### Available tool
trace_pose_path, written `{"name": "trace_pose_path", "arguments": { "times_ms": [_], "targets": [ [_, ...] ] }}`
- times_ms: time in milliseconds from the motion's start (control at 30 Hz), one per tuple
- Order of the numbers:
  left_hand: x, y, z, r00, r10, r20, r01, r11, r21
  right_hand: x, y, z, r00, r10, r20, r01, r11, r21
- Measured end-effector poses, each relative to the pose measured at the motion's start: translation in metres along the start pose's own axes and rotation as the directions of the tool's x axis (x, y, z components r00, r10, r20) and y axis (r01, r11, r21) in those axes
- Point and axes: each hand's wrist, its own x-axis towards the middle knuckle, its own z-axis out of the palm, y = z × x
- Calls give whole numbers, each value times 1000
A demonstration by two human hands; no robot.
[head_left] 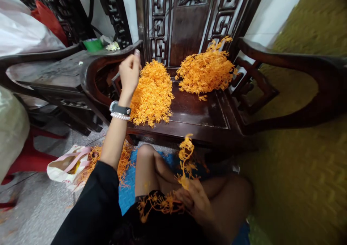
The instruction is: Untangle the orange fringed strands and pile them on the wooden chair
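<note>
Your left hand (pixel 129 72) is raised at about ten o'clock, fingers curled loosely shut; whether it grips anything you cannot tell. It hovers just beside the nearer heap of orange plastic sprigs (pixel 152 93) on the dark carved wooden chair seat (pixel 200 114). A second orange heap (pixel 205 71) lies at one o'clock. Your right hand (pixel 196 201), low at six o'clock over your lap, is closed on a tangled strand of orange sprigs (pixel 185 158).

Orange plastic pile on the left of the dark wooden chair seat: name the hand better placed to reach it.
Left, probably. The left hand is raised beside the left orange plastic pile, while the right hand is low in the lap, closed on an orange plastic strand.
</note>
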Motion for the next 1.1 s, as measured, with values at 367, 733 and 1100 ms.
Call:
{"name": "trace_pose_path", "arguments": {
  "times_ms": [367, 733, 1100],
  "targets": [
    [-38, -41, 17, 959, 142, 243, -164, 984, 73, 4, -35, -3, 908, -370, -195, 273, 877, -395],
    [-245, 106, -7, 687, 175, 706, 277, 835, -476, 12, -42, 4, 769, -637, -43, 389, 520, -760],
    [-258, 104, 19, 834, -438, 335, 550, 699, -457, -1, -35, 8, 884, -467, 18, 311, 558, -769]
  ]
}}
